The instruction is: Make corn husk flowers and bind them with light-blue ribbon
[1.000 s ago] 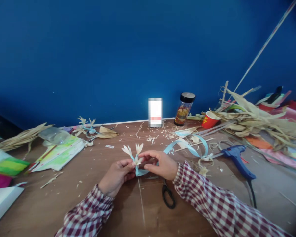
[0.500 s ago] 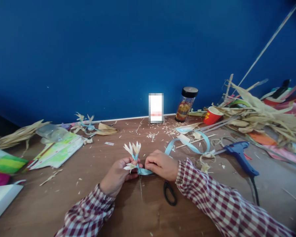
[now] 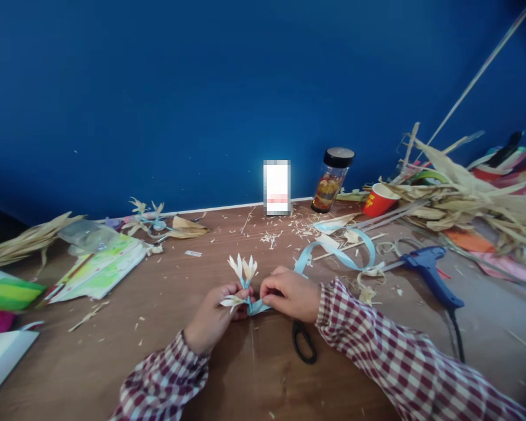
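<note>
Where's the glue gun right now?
In the head view, the blue glue gun lies on the table to the right of the right hand, just past the light-blue ribbon and below the corn-husk pile.

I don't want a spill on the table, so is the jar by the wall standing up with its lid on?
Upright and capped: the jar stands near the blue wall with its black lid on top.

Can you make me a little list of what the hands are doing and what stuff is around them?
left hand: pinches the husk flower by its stem
right hand: pinches the light blue ribbon against the stem
scissors: flat on the table, just below the right hand
glue gun: blue, lying to the right
jar: black lid, by the wall
red cup: beside the dry husk pile
</note>
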Demonstrator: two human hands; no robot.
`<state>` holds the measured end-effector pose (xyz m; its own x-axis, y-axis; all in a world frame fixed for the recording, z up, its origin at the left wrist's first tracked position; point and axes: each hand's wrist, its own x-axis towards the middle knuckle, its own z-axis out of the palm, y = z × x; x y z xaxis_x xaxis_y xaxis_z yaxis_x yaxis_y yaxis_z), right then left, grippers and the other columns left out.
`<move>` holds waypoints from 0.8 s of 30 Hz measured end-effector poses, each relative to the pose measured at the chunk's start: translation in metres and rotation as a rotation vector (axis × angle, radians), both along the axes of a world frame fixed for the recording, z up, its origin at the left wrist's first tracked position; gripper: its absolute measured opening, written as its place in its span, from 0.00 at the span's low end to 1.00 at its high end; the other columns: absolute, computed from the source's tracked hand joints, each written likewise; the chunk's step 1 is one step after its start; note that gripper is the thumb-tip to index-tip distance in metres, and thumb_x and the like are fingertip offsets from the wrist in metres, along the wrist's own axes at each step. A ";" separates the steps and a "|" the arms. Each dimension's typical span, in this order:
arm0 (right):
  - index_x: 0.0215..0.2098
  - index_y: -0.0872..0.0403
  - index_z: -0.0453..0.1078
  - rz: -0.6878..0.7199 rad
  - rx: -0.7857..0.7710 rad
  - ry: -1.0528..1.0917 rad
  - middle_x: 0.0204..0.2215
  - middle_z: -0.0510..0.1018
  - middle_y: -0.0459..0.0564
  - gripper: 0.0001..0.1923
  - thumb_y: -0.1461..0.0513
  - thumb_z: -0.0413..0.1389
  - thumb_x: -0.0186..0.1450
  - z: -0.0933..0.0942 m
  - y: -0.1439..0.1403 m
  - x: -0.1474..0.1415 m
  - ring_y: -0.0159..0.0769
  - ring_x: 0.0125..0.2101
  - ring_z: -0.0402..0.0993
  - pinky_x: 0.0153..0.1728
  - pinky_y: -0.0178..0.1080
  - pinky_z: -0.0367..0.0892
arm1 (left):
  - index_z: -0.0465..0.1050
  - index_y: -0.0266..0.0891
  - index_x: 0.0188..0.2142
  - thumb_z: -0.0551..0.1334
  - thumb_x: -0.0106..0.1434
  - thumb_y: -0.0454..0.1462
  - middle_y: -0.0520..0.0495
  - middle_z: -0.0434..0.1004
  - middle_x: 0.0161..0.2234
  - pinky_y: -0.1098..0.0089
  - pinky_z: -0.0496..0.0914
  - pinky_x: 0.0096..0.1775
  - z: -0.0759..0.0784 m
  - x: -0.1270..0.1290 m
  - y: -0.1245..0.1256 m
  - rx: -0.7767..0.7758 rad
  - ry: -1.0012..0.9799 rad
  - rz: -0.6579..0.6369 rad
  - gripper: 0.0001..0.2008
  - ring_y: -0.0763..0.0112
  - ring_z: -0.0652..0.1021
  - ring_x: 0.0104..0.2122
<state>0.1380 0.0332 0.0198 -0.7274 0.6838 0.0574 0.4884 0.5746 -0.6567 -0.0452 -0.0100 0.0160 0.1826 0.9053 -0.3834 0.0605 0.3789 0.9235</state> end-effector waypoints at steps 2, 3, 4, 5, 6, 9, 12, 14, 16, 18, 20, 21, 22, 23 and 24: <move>0.30 0.54 0.70 -0.020 0.016 -0.008 0.25 0.72 0.47 0.05 0.65 0.52 0.58 -0.001 -0.001 0.000 0.34 0.34 0.65 0.34 0.33 0.59 | 0.69 0.36 0.25 0.62 0.49 0.47 0.51 0.69 0.23 0.71 0.66 0.30 -0.002 0.002 -0.001 0.010 0.035 0.002 0.14 0.73 0.69 0.25; 0.29 0.54 0.70 -0.025 0.018 -0.014 0.25 0.72 0.47 0.05 0.65 0.52 0.57 -0.001 -0.001 0.000 0.34 0.33 0.65 0.33 0.33 0.59 | 0.69 0.36 0.25 0.62 0.49 0.47 0.52 0.69 0.23 0.71 0.66 0.30 -0.003 0.003 -0.001 0.010 0.036 0.012 0.14 0.73 0.69 0.24; 0.29 0.55 0.70 -0.029 0.019 -0.022 0.25 0.72 0.48 0.05 0.66 0.51 0.57 -0.001 -0.001 -0.001 0.34 0.33 0.65 0.33 0.33 0.59 | 0.69 0.36 0.25 0.62 0.49 0.46 0.52 0.69 0.23 0.71 0.66 0.30 -0.003 0.003 -0.001 0.006 0.032 0.023 0.14 0.73 0.69 0.24; 0.28 0.55 0.70 -0.031 0.020 -0.029 0.25 0.72 0.48 0.05 0.66 0.51 0.56 -0.001 -0.001 -0.001 0.34 0.32 0.65 0.32 0.33 0.59 | 0.70 0.36 0.25 0.62 0.49 0.46 0.52 0.68 0.23 0.72 0.66 0.30 -0.003 0.003 -0.001 0.004 0.024 0.035 0.14 0.74 0.69 0.24; 0.28 0.55 0.69 -0.032 0.020 -0.034 0.25 0.71 0.48 0.06 0.67 0.51 0.56 -0.001 -0.001 -0.001 0.33 0.31 0.65 0.32 0.33 0.59 | 0.70 0.36 0.25 0.62 0.49 0.46 0.53 0.68 0.22 0.72 0.66 0.29 -0.003 0.004 -0.001 0.003 0.015 0.043 0.14 0.74 0.69 0.24; 0.26 0.55 0.69 -0.027 0.022 -0.032 0.24 0.70 0.48 0.05 0.67 0.51 0.55 -0.002 -0.001 -0.002 0.33 0.30 0.64 0.30 0.32 0.59 | 0.69 0.36 0.23 0.63 0.48 0.45 0.53 0.67 0.21 0.73 0.65 0.28 -0.003 0.004 0.000 0.003 0.007 0.048 0.13 0.75 0.68 0.23; 0.27 0.55 0.69 -0.030 0.008 -0.020 0.24 0.70 0.47 0.05 0.66 0.52 0.55 -0.004 0.000 -0.001 0.32 0.29 0.64 0.29 0.31 0.57 | 0.69 0.36 0.23 0.64 0.47 0.44 0.54 0.67 0.21 0.73 0.65 0.28 -0.002 0.004 0.001 -0.025 0.004 0.071 0.12 0.76 0.68 0.22; 0.27 0.55 0.69 -0.041 0.007 -0.015 0.24 0.70 0.47 0.05 0.66 0.52 0.55 -0.005 -0.001 -0.001 0.32 0.29 0.64 0.29 0.31 0.56 | 0.69 0.36 0.23 0.64 0.46 0.43 0.54 0.67 0.20 0.73 0.64 0.27 -0.003 0.005 0.002 -0.041 0.003 0.082 0.12 0.76 0.67 0.21; 0.28 0.55 0.69 -0.049 0.008 -0.020 0.24 0.70 0.46 0.04 0.65 0.52 0.55 -0.005 -0.002 0.000 0.32 0.29 0.65 0.29 0.31 0.56 | 0.69 0.36 0.23 0.64 0.47 0.43 0.55 0.67 0.19 0.74 0.64 0.27 -0.004 0.005 0.002 -0.036 0.000 0.081 0.12 0.77 0.67 0.21; 0.28 0.55 0.69 -0.052 0.006 -0.031 0.23 0.70 0.46 0.04 0.64 0.52 0.55 -0.005 -0.003 -0.001 0.32 0.29 0.65 0.28 0.32 0.56 | 0.68 0.36 0.22 0.64 0.47 0.43 0.55 0.66 0.18 0.75 0.62 0.25 -0.005 0.005 0.002 -0.016 0.000 0.080 0.11 0.78 0.66 0.20; 0.28 0.55 0.69 -0.046 0.002 -0.035 0.23 0.69 0.46 0.05 0.63 0.52 0.56 -0.005 -0.004 -0.001 0.32 0.28 0.65 0.28 0.32 0.55 | 0.68 0.36 0.22 0.63 0.48 0.43 0.56 0.65 0.16 0.76 0.59 0.23 -0.004 0.005 0.002 0.004 0.014 0.077 0.11 0.78 0.65 0.18; 0.28 0.54 0.69 -0.042 0.001 -0.035 0.23 0.69 0.46 0.05 0.63 0.52 0.56 -0.005 -0.004 -0.002 0.32 0.28 0.65 0.28 0.32 0.55 | 0.68 0.36 0.22 0.63 0.48 0.43 0.56 0.65 0.15 0.76 0.58 0.22 -0.004 0.005 0.002 0.013 0.025 0.075 0.12 0.79 0.64 0.18; 0.28 0.54 0.68 -0.040 0.001 -0.035 0.23 0.70 0.46 0.05 0.63 0.51 0.56 -0.004 -0.005 -0.002 0.32 0.29 0.65 0.28 0.32 0.55 | 0.68 0.36 0.21 0.63 0.48 0.43 0.56 0.65 0.15 0.76 0.57 0.22 -0.003 0.006 0.002 0.023 0.036 0.075 0.12 0.79 0.64 0.17; 0.28 0.55 0.68 -0.041 0.001 -0.035 0.22 0.70 0.46 0.05 0.63 0.51 0.57 -0.003 -0.005 -0.003 0.32 0.29 0.65 0.28 0.32 0.55 | 0.67 0.36 0.21 0.63 0.48 0.43 0.56 0.64 0.15 0.76 0.57 0.21 -0.003 0.006 0.002 0.030 0.046 0.076 0.12 0.79 0.63 0.17; 0.27 0.55 0.68 -0.045 0.000 -0.035 0.22 0.70 0.46 0.04 0.63 0.51 0.56 -0.002 -0.005 -0.003 0.32 0.29 0.65 0.28 0.32 0.55 | 0.67 0.36 0.21 0.63 0.48 0.44 0.56 0.64 0.14 0.76 0.56 0.21 -0.003 0.006 0.002 0.036 0.053 0.080 0.12 0.79 0.63 0.16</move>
<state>0.1350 0.0278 0.0181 -0.6977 0.7157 0.0324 0.5363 0.5518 -0.6386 -0.0389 -0.0080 0.0130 0.0893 0.9296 -0.3575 0.0803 0.3511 0.9329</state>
